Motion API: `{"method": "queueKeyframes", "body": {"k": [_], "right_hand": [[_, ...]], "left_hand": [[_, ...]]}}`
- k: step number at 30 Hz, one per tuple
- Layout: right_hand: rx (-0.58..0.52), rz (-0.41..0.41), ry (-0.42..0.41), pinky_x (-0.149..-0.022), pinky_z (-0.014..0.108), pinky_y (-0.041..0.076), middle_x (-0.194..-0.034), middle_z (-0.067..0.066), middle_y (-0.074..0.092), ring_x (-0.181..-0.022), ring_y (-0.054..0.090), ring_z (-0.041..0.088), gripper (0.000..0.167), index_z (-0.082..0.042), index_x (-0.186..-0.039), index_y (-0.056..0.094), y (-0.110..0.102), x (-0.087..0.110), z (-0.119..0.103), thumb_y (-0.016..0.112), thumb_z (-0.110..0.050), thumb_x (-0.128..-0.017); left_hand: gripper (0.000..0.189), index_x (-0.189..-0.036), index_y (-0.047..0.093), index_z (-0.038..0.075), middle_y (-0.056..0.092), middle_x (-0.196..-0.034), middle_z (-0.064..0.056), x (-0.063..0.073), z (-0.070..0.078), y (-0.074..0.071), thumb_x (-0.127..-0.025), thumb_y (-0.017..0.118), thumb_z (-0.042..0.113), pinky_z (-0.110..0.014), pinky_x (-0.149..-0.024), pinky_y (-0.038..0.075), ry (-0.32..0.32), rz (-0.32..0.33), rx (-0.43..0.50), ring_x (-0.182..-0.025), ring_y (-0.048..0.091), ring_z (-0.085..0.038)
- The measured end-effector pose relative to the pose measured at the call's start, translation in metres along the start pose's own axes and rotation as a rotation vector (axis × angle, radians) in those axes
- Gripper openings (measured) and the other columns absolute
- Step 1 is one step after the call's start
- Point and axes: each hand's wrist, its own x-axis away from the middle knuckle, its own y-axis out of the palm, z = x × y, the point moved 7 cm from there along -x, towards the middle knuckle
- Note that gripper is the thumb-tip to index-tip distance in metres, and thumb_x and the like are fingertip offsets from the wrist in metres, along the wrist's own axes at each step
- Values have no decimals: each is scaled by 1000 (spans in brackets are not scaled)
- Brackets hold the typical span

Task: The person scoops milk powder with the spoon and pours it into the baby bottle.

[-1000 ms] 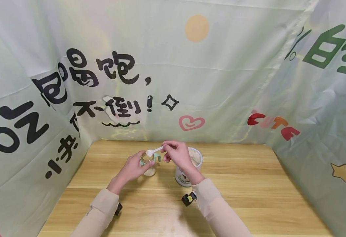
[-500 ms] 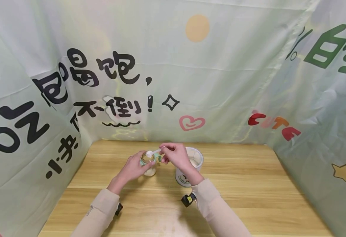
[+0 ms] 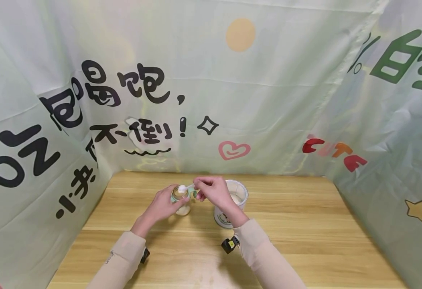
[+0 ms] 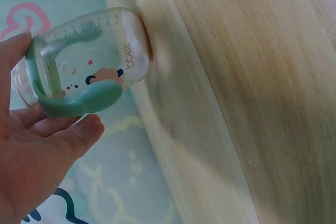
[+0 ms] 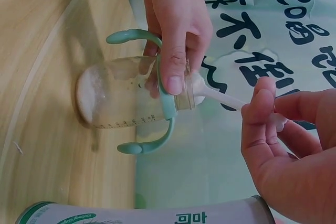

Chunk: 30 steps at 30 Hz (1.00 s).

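A clear baby bottle (image 4: 79, 61) with a green two-handled collar (image 5: 166, 93) stands uncapped on the table, white powder (image 5: 92, 98) at its bottom. My left hand (image 3: 164, 203) grips it around the collar near the neck. Between thumb and fingers my right hand (image 3: 214, 190) pinches the handle of a white measuring scoop (image 5: 223, 98). The scoop's bowl, heaped with white powder (image 3: 182, 188) in the head view, is right at the bottle's mouth. Just right of the bottle is an open milk powder can (image 3: 220, 214), partly covered by my right hand and wrist.
The wooden table (image 3: 290, 224) has printed cloth curtains (image 3: 268, 100) along its back and both sides. In the right wrist view the can (image 5: 152, 215) lies along the lower edge, close to the bottle's handle.
My right hand has moved slightly left and down, bringing the scoop from above the bottle to its mouth. The left hand and the bottle have stayed in place.
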Motion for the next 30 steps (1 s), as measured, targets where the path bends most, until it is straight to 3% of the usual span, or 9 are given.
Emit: {"method": "queueKeyframes", "body": {"k": [8,13,30], "right_hand": [[21,-8,-8,-60,23,61,-92,18,80,-58,67,8,25,3,-117,78,0,2,-2,64,-7,-98],[32,-12,-16,-60,23,61,-82,12,79,-58,66,8,24,4,-114,78,0,2,-3,64,-6,-97],[69,-12,-7,-61,26,62,-79,10,78,-58,67,9,21,3,-111,79,-3,4,-4,65,-7,-98]], "left_hand": [[64,-141,59,1,72,-127,-16,0,1,0,-97,76,44,-53,-99,58,-13,-7,-3,-117,69,-34],[63,-140,60,-1,73,-125,-17,1,2,-2,-96,77,43,-54,-97,58,-6,9,-3,-116,70,-35],[63,-140,61,2,74,-122,-14,0,0,0,-96,77,44,-52,-96,59,-32,-11,4,-114,70,-33]]}}
